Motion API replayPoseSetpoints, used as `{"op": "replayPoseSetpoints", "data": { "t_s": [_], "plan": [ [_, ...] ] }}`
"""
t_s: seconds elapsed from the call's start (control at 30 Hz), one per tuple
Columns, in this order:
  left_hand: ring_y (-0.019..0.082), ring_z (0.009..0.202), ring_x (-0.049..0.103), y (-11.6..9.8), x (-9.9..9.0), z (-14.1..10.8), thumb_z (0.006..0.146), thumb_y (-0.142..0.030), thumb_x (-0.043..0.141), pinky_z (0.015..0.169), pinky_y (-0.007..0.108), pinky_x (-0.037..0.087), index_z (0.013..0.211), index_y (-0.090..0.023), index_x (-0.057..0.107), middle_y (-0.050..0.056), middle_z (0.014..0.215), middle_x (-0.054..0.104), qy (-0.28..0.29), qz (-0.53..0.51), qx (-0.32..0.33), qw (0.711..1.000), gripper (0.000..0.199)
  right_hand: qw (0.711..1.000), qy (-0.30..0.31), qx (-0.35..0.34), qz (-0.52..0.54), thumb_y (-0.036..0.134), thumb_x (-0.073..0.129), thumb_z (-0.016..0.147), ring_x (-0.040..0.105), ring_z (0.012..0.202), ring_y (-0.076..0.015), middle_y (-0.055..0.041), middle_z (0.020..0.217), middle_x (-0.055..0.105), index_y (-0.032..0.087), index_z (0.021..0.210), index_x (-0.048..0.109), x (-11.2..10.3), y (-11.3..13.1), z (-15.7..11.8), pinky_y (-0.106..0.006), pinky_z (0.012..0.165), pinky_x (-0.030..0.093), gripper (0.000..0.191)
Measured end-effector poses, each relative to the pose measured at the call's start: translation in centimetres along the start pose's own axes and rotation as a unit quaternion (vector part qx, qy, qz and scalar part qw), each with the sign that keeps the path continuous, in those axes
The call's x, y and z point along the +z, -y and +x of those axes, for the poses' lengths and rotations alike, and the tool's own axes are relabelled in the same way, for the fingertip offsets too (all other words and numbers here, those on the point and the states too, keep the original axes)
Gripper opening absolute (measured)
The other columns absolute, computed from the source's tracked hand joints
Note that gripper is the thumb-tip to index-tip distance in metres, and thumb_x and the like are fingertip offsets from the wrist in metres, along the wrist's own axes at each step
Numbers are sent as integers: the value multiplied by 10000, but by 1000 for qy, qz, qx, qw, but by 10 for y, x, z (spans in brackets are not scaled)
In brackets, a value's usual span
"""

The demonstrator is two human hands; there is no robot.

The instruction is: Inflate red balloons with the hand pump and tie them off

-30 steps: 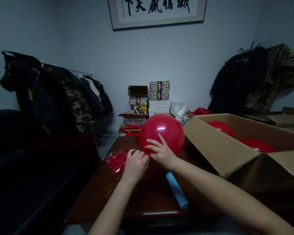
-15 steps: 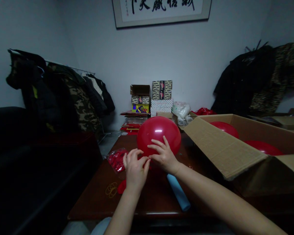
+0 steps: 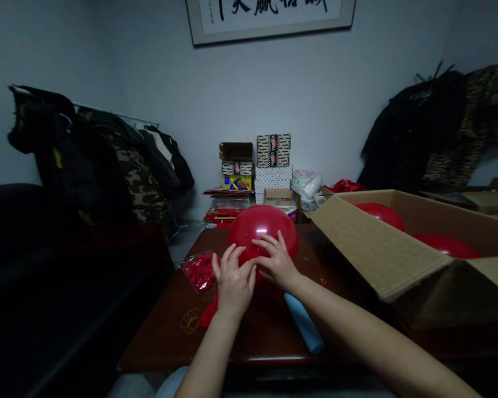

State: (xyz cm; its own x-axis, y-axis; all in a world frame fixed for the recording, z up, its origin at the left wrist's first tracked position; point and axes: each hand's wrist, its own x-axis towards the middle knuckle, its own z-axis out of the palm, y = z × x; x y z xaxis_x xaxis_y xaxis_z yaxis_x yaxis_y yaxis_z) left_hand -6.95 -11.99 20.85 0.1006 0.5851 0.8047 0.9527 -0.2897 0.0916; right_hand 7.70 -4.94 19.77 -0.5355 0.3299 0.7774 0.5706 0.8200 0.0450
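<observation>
An inflated red balloon [image 3: 249, 224] sits just beyond my hands, over the dark table. My left hand [image 3: 234, 279] pinches at its near end, thumb and index finger together, the other fingers raised. Beside it my right hand [image 3: 279, 264] pinches at the same spot, its remaining fingers spread against the balloon. The balloon's neck is mostly hidden between the fingertips. A blue cylinder [image 3: 304, 323] lies below my right wrist. Left of my left forearm are a deflated red balloon [image 3: 208, 315] and several yellow rubber bands [image 3: 190, 320].
A clear bag of red balloons [image 3: 199, 271] lies on the left of the table [image 3: 161, 342]. On the right, an open cardboard box [image 3: 382, 243] holds red balloons [image 3: 446, 245]. Stacked boxes [image 3: 273, 177] stand at the far wall. A black sofa [image 3: 66, 309] is on the left.
The balloon has dropped slightly and shifted left, coming lower between my hands. My left hand has turned a little, and both hands stay pinched at the neck.
</observation>
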Motion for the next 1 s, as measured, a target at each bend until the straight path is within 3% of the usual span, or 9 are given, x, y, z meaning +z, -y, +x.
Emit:
{"op": "replayPoseSetpoints", "data": {
  "t_s": [0.2,0.33,0.5,0.7,1.0],
  "plan": [
    [279,1198,404,0,13,3,766,-191,555,1047,572,123,734,-205,640,87,1157,572,-3,12,10,1000,91,999,32,-3,-12,356,609,761,239,1303,-269,-97,1382,360,258,1187,513,-9,-13,-11,-583,1045,102,448],
    [272,1190,414,-3,21,2,743,-179,567,1050,566,119,711,-204,621,80,1157,575,14,2,44,999,67,999,30,28,-34,306,562,804,264,1294,-255,-83,1342,410,263,1119,561,-26,-37,-36,-574,1043,138,318],
    [266,1197,411,-9,41,-8,731,-197,575,1055,557,104,709,-208,607,72,1176,570,51,-17,92,994,40,994,64,68,-61,260,539,819,298,1278,-254,-73,1287,468,261,1032,603,-41,-67,-89,-581,1034,167,223],
    [268,1199,414,-28,66,-25,708,-206,590,1057,560,94,730,-212,605,71,1179,576,82,-33,142,986,26,989,114,77,-58,262,547,812,309,1272,-251,-65,1267,487,264,1008,613,-41,-73,-135,-584,1035,162,207],
    [270,1199,420,-39,75,-32,708,-190,578,1058,562,95,723,-207,607,74,1165,589,93,-33,156,983,37,979,153,126,-49,223,553,797,352,1247,-254,-75,1182,545,232,867,650,-35,-87,-177,-589,1030,170,120]
  ]
}}
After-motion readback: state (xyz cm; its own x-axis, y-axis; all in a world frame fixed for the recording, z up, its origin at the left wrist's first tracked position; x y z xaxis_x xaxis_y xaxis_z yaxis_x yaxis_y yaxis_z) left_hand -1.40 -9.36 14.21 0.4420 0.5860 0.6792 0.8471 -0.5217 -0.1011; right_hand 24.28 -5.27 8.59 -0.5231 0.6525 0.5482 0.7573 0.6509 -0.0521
